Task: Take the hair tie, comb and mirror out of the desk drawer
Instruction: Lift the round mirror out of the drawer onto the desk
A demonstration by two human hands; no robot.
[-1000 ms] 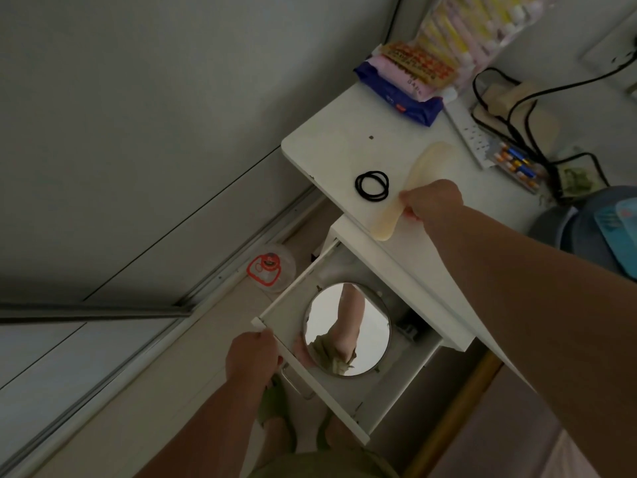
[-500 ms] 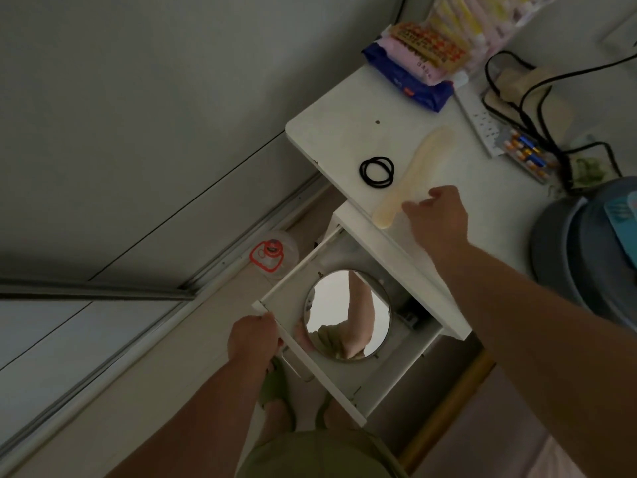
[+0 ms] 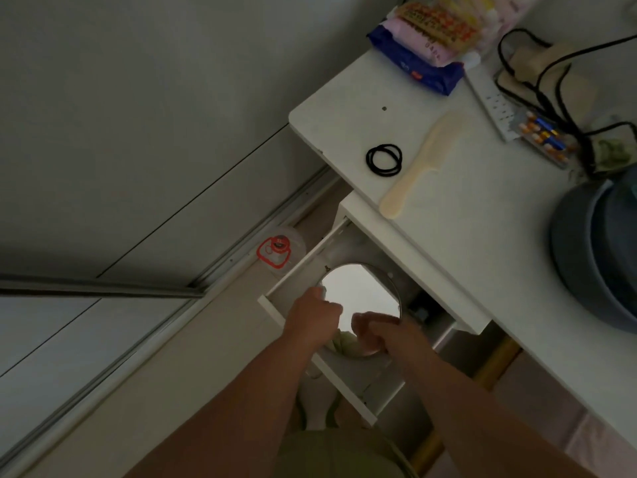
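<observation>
1. The white bench [image 3: 482, 215] fills the right side of the view, with a grey round container [image 3: 593, 257] at its right edge.
2. The drawer [image 3: 296, 267] under the bench is pulled open toward the person.
3. The round mirror [image 3: 358, 291] lies flat inside the drawer, and its bright face reflects the room.
4. The left hand [image 3: 310, 319] is over the near left edge of the mirror, with the fingers curled closed. I cannot tell if they already grip the rim.
5. The right hand [image 3: 379, 331] is over the near right part of the mirror. Its fingers are also curled, and it is not clear if they hold the rim.
6. The cream comb [image 3: 418, 167] lies on the bench, with its handle pointing to the bench edge above the drawer.
7. The black hair tie [image 3: 384, 159] lies on the bench just beside the comb, on its left, maybe touching it.
8. Snack packets [image 3: 424, 46], a power strip [image 3: 493, 101] and black cables [image 3: 551, 81] are at the far end of the bench.
</observation>
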